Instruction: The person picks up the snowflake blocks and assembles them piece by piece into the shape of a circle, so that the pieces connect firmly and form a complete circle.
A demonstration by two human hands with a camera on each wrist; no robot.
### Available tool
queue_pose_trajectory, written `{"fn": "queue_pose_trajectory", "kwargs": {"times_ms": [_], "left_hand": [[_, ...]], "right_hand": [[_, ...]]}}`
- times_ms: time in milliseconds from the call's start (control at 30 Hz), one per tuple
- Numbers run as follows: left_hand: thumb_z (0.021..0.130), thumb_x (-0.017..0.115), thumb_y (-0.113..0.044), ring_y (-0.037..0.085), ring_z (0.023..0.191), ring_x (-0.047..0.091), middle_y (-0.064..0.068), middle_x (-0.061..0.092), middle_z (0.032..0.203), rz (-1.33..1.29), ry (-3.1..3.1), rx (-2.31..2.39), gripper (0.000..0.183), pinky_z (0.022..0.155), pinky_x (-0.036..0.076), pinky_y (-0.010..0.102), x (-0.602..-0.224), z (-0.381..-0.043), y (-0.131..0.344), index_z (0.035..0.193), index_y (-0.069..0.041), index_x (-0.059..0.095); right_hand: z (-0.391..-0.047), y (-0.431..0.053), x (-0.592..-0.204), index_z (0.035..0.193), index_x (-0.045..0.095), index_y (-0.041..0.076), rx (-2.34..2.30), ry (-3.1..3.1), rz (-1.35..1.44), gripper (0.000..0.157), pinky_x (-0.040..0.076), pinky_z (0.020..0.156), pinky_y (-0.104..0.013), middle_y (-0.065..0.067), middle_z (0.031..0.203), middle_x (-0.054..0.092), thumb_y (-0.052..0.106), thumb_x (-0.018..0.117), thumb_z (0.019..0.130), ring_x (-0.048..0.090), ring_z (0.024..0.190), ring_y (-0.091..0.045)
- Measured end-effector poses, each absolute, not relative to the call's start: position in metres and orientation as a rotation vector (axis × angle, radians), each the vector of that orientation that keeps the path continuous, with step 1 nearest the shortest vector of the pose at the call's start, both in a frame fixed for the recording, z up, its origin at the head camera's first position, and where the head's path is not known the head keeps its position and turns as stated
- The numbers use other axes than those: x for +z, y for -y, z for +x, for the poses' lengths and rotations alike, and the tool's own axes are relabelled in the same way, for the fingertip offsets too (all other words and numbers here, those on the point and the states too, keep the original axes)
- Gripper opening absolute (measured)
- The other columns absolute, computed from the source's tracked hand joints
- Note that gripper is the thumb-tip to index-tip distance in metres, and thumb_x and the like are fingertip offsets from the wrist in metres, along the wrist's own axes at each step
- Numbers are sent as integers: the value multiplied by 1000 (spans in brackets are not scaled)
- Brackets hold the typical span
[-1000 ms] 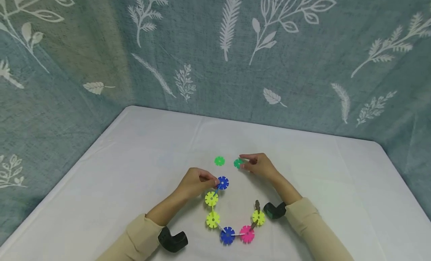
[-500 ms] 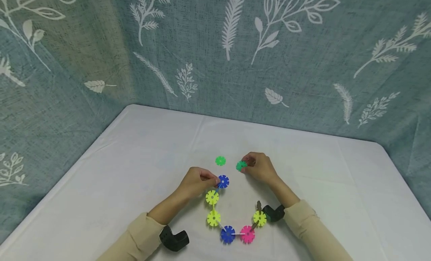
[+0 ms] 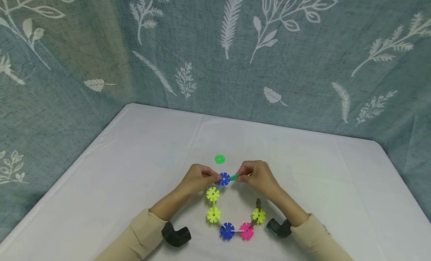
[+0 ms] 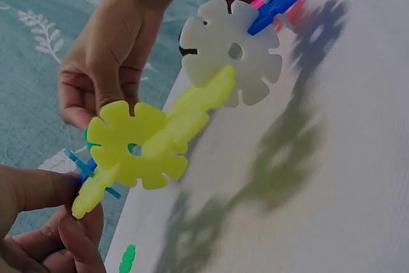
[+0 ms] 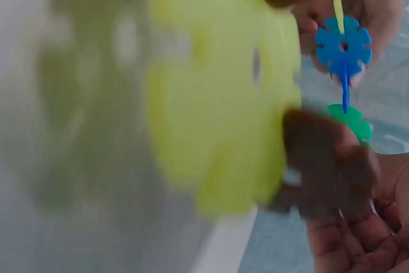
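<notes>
A chain of interlocking notched plastic discs curves between my hands in the head view. My left hand (image 3: 200, 180) pinches its upper end by a blue disc (image 3: 224, 179). My right hand (image 3: 260, 177) pinches a dark green disc (image 3: 234, 177), turned nearly edge-on, its rim right at the blue disc's edge. The right wrist view has this green disc (image 5: 351, 123) meeting an edge-on blue disc (image 5: 346, 89), below a lighter blue one (image 5: 344, 46). Yellow discs (image 3: 213, 215), a lower blue disc (image 3: 227, 231), a pink disc (image 3: 246, 231) and a brown disc (image 3: 258, 203) continue the chain.
A loose light green disc (image 3: 220, 159) lies on the white tablecloth (image 3: 161, 141) beyond the hands. Black wrist devices (image 3: 176, 235) hang below both forearms. A teal leaf-patterned curtain (image 3: 208, 77) stands behind the table.
My right hand has picked up the dark green disc from the table and brought it toward me to the blue disc, turning it edge-on. My left hand keeps its pinch.
</notes>
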State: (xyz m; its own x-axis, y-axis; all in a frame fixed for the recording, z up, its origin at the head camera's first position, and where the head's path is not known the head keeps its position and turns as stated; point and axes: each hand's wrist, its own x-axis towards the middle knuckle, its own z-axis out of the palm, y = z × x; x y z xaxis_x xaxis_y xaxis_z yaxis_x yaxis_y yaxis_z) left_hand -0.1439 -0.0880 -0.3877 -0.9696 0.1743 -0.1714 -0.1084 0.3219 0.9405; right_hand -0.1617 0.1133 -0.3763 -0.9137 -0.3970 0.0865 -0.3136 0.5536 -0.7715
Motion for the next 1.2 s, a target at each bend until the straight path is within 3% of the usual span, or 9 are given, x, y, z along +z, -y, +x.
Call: {"fn": "queue_pose_trajectory", "kwargs": {"times_ms": [400,533,733,967,1200], "left_hand": [[80,64,-2,12,62,64,17,69,73,20,-2346,1789,12,62,50,22,-391,-139,83,79,9,67],[78,69,-9,11,58,64,11,69,67,146,-2558,1619,12,58,48,22,-391,-140,85,73,1,70],[73,76,-18,3,51,50,-3,63,57,256,-2884,1419,15,50,38,20,-387,-137,90,63,-11,68],[68,79,-18,9,61,51,-5,65,66,674,-3121,1199,10,64,35,24,-382,-134,82,70,-13,71],[69,78,-14,10,65,54,-4,66,67,652,-3145,1143,7,69,37,30,-386,-132,84,69,-13,71]], "right_hand": [[-153,-102,-384,66,65,7,-1274,-2881,-851,14,47,57,-17,-3,68,69,-3,72,73,62,63,-9],[-157,-102,-387,66,65,8,-1281,-2858,-841,14,48,57,-17,-2,68,68,-2,72,73,61,64,-7],[-161,-99,-389,71,64,8,-1252,-2784,-863,10,48,60,-18,-1,70,67,2,71,76,59,65,-5],[-161,-92,-387,75,65,6,-1286,-2714,-884,8,49,62,-17,-1,72,68,-1,69,77,61,68,-5],[-165,-91,-384,85,68,3,-1325,-2603,-843,8,51,67,-20,-6,83,69,6,70,78,65,77,-12]]}}
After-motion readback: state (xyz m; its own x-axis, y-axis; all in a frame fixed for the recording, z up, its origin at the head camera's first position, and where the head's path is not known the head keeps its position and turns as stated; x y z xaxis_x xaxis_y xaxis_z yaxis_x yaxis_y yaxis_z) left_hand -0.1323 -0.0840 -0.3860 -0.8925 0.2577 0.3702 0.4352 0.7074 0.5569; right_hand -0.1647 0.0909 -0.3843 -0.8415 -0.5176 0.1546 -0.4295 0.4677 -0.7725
